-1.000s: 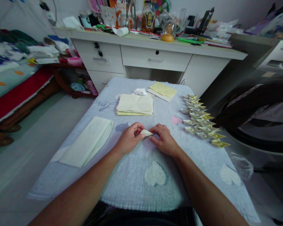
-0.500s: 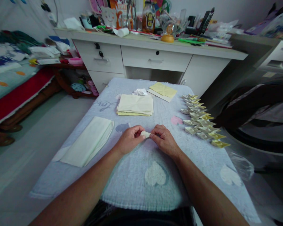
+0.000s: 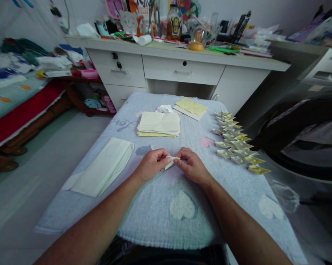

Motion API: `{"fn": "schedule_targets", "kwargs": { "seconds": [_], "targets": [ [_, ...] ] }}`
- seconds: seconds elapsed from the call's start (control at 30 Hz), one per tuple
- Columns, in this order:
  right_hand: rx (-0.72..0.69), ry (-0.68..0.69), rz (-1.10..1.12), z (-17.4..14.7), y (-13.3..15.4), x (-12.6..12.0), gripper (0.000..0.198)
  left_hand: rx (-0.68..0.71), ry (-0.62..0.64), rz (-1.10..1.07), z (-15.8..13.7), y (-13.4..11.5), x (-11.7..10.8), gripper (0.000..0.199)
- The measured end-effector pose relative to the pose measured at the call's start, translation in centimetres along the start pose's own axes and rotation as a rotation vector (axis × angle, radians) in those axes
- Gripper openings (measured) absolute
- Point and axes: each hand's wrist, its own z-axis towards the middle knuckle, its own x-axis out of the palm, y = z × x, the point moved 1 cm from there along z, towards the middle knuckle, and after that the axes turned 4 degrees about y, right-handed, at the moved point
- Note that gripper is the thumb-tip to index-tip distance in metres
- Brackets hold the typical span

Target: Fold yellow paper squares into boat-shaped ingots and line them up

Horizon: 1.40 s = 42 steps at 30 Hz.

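Observation:
A small piece of folded paper (image 3: 171, 161), pale cream, is pinched between my two hands above the cloth-covered table (image 3: 157, 206). My left hand (image 3: 154, 164) grips its left end with thumb and fingers closed. On the right end, my right hand (image 3: 192, 164) is closed the same way. Beyond my hands lies a stack of cream and yellow paper sheets (image 3: 159, 123). To the left rests a long folded pale paper bundle (image 3: 103, 167). Folded paper boats (image 3: 235, 141), yellow and whitish, stand in rows along the table's right side.
Behind the stack are a crumpled white tissue (image 3: 164, 109) and a few loose yellow and white sheets (image 3: 192, 106). A white desk (image 3: 182, 71) crowded with items stands past the far edge. A front-loading washing machine (image 3: 301, 129) is at the right, a bed (image 3: 25, 99) at the left.
The folded paper has turned between my fingers and shows a wider, slanted face now. Both hands stay nearly in place, with slight finger shifts.

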Motion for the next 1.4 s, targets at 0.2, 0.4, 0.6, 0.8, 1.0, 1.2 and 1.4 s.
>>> {"fn": "schedule_targets", "kwargs": {
  "seconds": [0.2,0.4,0.6,0.8,1.0,1.2,1.4],
  "targets": [
    [0.011,0.015,0.038,0.1,-0.2,0.1,0.03,-0.021,0.045,-0.077,0.0,0.0,0.1,0.025],
    [0.048,0.044,0.055,0.2,-0.4,0.6,0.034,-0.02,0.026,-0.191,-0.1,0.2,0.2,0.023],
    [0.011,0.053,0.04,0.2,-0.2,0.6,0.037,-0.006,0.029,-0.088,-0.1,0.1,0.3,0.022],
    [0.032,0.083,0.042,0.2,-0.2,0.9,0.035,0.071,-0.069,-0.096,-0.2,-0.2,0.1,0.021],
    [-0.031,0.108,0.048,0.3,0.7,1.1,0.026,0.038,-0.111,-0.223,-0.2,-0.1,0.5,0.021],
    [-0.041,0.061,0.012,0.3,0.6,1.4,0.024,0.003,-0.152,-0.303,-0.1,0.1,0.6,0.021],
    [-0.073,0.115,-0.004,0.3,0.4,1.7,0.034,-0.001,-0.181,-0.338,-0.2,0.2,0.5,0.024]
  ]
}}
